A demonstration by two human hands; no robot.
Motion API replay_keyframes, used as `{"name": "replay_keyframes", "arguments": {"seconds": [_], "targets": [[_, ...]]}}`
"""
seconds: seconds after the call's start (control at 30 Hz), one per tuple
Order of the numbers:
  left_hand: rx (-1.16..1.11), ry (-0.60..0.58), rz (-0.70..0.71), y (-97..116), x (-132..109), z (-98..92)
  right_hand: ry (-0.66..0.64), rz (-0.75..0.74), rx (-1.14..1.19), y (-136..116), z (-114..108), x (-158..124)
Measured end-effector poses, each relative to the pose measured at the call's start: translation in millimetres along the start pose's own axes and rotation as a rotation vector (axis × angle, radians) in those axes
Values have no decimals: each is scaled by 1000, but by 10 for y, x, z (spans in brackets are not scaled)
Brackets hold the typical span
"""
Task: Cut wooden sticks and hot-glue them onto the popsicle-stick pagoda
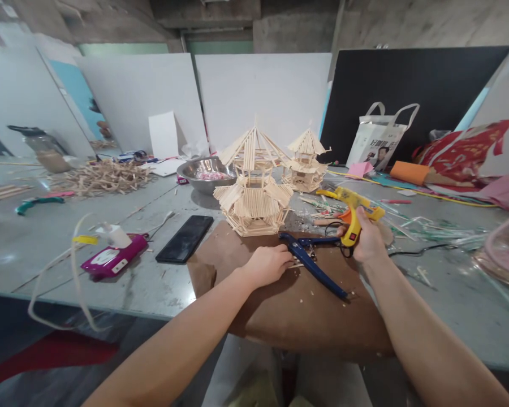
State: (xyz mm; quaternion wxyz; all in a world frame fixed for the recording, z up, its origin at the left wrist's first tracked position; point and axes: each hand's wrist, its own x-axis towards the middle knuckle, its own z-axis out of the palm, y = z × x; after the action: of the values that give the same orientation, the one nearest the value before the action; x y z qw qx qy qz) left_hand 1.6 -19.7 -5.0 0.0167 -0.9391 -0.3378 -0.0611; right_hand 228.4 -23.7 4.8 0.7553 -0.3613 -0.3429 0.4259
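Observation:
My right hand (368,234) is wrapped round the handle of a yellow hot glue gun (351,230), whose nozzle points left and away from me. Over the brown board (280,316), my left hand (268,264) is closed with its fingers curled together. Pale bits of wooden stick (297,264) show by its fingertips; whether they are in its grip is hidden. Just right of those fingers lies a blue-handled cutter (314,267), its handles spread. Behind the board's far edge stands a pavilion model (257,195) of wooden sticks, with a smaller stick pavilion (307,161) behind it.
A black phone (185,239) and a purple power strip (114,255) lie to the left. Farther back are a steel bowl (203,174), a heap of sticks (106,176) and a bottle (46,148). Scraps, a white bag (379,141) and a cord (424,249) are on the right.

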Motion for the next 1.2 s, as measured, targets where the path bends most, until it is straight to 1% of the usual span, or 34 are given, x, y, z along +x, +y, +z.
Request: {"name": "replay_keyframes", "arguments": {"seconds": [0.07, 0.17, 0.3, 0.47, 0.57, 0.7, 0.87, 0.93, 1.03, 1.13, 1.2], "targets": [[23, -13, -18, 33, 7, -4, -6, 2, 1, -3, 4, 1], [90, -40, -5, 78, 44, -11, 5, 10, 9, -10, 9, 0], [126, -55, -31, 103, 143, -60, -1, 21, 18, -12, 11, -1], [116, -15, -54, 132, 304, -125, 1, 17, 25, -17, 5, 5], [136, -12, -30, 154, 352, -119, -22, 28, 33, -33, 5, 8], [137, -52, 46, 199, 358, -92, -22, 15, 45, -55, 17, 5], [111, -124, 30, 250, 390, -100, -16, -7, 42, -63, 30, -5], [117, -150, -1, 245, 411, -112, -19, -5, 49, -63, 32, -6], [102, -131, -39, 209, 447, -133, -17, -15, 40, -63, 33, -5], [65, -133, -38, 154, 497, -149, -22, -14, 31, -63, 33, -2], [35, -113, -40, 108, 532, -147, -20, -15, 33, -62, 31, 2]]}}
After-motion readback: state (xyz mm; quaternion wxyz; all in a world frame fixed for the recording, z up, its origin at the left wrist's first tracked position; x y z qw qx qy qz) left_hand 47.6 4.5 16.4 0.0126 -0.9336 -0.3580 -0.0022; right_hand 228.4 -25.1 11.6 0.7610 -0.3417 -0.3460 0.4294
